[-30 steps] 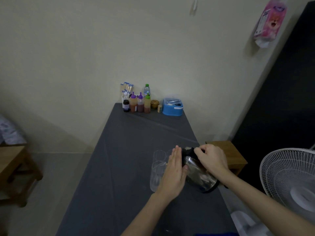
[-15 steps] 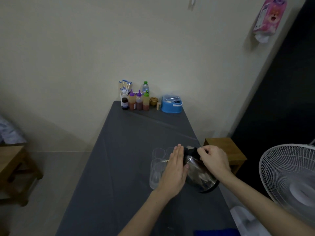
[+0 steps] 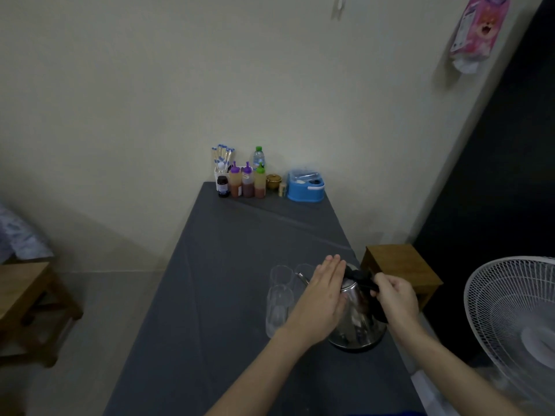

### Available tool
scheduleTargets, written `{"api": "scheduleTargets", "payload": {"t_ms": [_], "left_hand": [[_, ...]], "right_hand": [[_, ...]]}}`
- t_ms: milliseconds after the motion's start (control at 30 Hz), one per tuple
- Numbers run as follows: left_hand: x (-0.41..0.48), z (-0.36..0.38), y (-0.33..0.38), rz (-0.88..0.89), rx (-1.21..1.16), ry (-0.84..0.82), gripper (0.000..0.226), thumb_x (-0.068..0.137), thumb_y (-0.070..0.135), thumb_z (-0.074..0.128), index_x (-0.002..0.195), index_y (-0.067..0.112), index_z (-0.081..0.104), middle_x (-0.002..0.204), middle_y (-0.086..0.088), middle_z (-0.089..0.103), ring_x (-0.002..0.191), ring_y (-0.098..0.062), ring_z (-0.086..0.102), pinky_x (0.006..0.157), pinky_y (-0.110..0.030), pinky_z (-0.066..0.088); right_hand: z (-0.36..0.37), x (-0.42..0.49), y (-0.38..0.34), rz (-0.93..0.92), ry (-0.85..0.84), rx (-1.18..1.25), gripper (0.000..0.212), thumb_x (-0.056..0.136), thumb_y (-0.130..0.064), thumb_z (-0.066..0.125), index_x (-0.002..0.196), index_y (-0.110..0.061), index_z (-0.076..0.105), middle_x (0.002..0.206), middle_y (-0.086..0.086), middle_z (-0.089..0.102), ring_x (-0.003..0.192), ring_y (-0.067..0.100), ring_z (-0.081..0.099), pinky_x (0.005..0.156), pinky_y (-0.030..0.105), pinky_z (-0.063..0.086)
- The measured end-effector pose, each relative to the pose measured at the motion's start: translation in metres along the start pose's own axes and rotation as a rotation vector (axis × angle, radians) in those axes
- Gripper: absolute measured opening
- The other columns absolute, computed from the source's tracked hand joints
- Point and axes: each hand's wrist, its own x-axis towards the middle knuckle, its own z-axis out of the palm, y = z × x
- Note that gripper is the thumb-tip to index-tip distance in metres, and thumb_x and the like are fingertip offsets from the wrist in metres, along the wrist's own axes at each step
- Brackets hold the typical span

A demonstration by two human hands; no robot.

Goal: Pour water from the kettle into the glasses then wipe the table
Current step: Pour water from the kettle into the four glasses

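Note:
A steel kettle (image 3: 359, 325) with a black lid and handle stands nearly upright on the grey table (image 3: 216, 295), near its right edge. My right hand (image 3: 395, 298) is closed around the black handle. My left hand (image 3: 324, 295) lies flat, fingers straight, against the kettle's left side. Clear glasses stand just left of the kettle: a near glass (image 3: 277, 310), a far glass (image 3: 280, 274), and a third glass (image 3: 303, 273) partly hidden behind my left hand. The kettle's spout points towards them.
Sauce bottles (image 3: 247, 183), a water bottle (image 3: 259, 157), a cup of sticks (image 3: 222, 159) and a blue box (image 3: 305, 187) line the table's far end by the wall. A wooden stool (image 3: 402, 271) and a white fan (image 3: 513, 319) stand right; a wooden bench (image 3: 24, 298) left.
The kettle has come back from a tilt towards the glasses to nearly upright on the table. My right hand moved back along the handle; my left hand stays flat on the kettle's side.

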Motion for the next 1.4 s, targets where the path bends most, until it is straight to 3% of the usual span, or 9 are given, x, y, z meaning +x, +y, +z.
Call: {"api": "scheduleTargets", "payload": {"t_ms": [267,433,500,600,833,1000,1067,1200,1400], "left_hand": [[0.029,0.005,-0.003,0.024,-0.001,0.031,0.064,0.092,0.030,0.020,0.150,0.003,0.019,0.159,-0.011,0.017,0.147,-0.015,0.001,0.118,-0.029,-0.007],[0.042,0.014,-0.012,-0.022,-0.050,0.009,0.058,0.100,0.023,0.033,0.151,0.006,0.013,0.160,-0.007,0.011,0.146,-0.011,-0.004,0.118,-0.024,-0.008],[0.045,0.017,-0.013,-0.067,-0.094,-0.010,0.060,0.102,0.036,0.028,0.152,0.008,0.010,0.161,-0.005,0.010,0.147,-0.011,-0.002,0.117,-0.021,-0.008],[0.050,0.020,-0.014,-0.129,-0.166,-0.041,0.082,0.085,0.057,0.010,0.152,0.011,0.008,0.161,-0.001,0.008,0.147,-0.009,-0.001,0.116,-0.017,-0.008],[0.056,0.033,-0.021,-0.237,-0.331,-0.010,0.062,0.102,0.030,0.038,0.153,0.013,0.007,0.159,0.005,0.005,0.144,-0.002,-0.003,0.118,-0.019,-0.001],[0.059,0.033,-0.017,-0.296,-0.425,0.044,0.092,0.079,0.068,0.015,0.152,0.013,0.008,0.155,0.012,0.002,0.144,-0.002,-0.001,0.120,-0.024,0.005],[0.059,0.033,-0.018,-0.311,-0.443,0.058,0.087,0.083,0.064,0.019,0.152,0.013,0.008,0.154,0.013,0.002,0.145,-0.004,0.000,0.120,-0.024,0.005],[0.059,0.033,-0.018,-0.329,-0.469,0.070,0.063,0.101,0.028,0.039,0.152,0.013,0.006,0.158,0.008,0.006,0.145,-0.004,0.001,0.120,-0.024,0.005],[0.057,0.033,-0.014,-0.365,-0.531,0.082,0.065,0.101,0.032,0.039,0.152,0.017,0.003,0.159,0.008,0.005,0.144,-0.001,0.000,0.117,-0.019,0.003]], "right_hand": [[0.000,0.016,0.002,0.050,0.048,0.114,0.033,0.087,-0.017,0.054,0.055,-0.011,0.056,0.046,-0.001,0.050,0.054,0.022,0.048,0.057,0.031,0.035],[-0.001,0.033,-0.009,-0.022,0.039,-0.091,0.037,0.091,-0.022,0.053,0.058,-0.006,0.064,0.050,0.004,0.061,0.055,0.022,0.058,0.054,0.031,0.041],[-0.001,0.040,-0.011,-0.033,0.014,-0.154,0.037,0.088,-0.024,0.054,0.058,-0.006,0.063,0.056,0.010,0.065,0.058,0.026,0.062,0.058,0.036,0.049],[-0.004,0.051,-0.011,-0.060,0.003,-0.251,0.038,0.085,-0.026,0.054,0.049,-0.012,0.057,0.051,0.004,0.063,0.055,0.024,0.062,0.058,0.039,0.050],[0.001,0.070,-0.024,-0.138,-0.098,-0.461,0.037,0.085,-0.029,0.058,0.053,-0.013,0.062,0.051,0.005,0.062,0.051,0.018,0.058,0.052,0.031,0.041],[0.003,0.081,-0.034,-0.189,-0.153,-0.540,0.038,0.085,-0.034,0.057,0.055,-0.011,0.063,0.053,0.006,0.063,0.050,0.019,0.059,0.052,0.037,0.048],[0.003,0.085,-0.038,-0.214,-0.163,-0.592,0.039,0.084,-0.036,0.056,0.057,-0.009,0.064,0.054,0.006,0.064,0.053,0.020,0.060,0.053,0.037,0.047],[0.004,0.090,-0.042,-0.257,-0.190,-0.647,0.038,0.082,-0.035,0.056,0.062,-0.005,0.066,0.058,0.007,0.066,0.057,0.022,0.062,0.054,0.036,0.048],[0.004,0.093,-0.049,-0.305,-0.211,-0.717,0.041,0.080,-0.039,0.055,0.058,-0.005,0.064,0.052,0.009,0.062,0.052,0.020,0.059,0.053,0.037,0.046]]}}
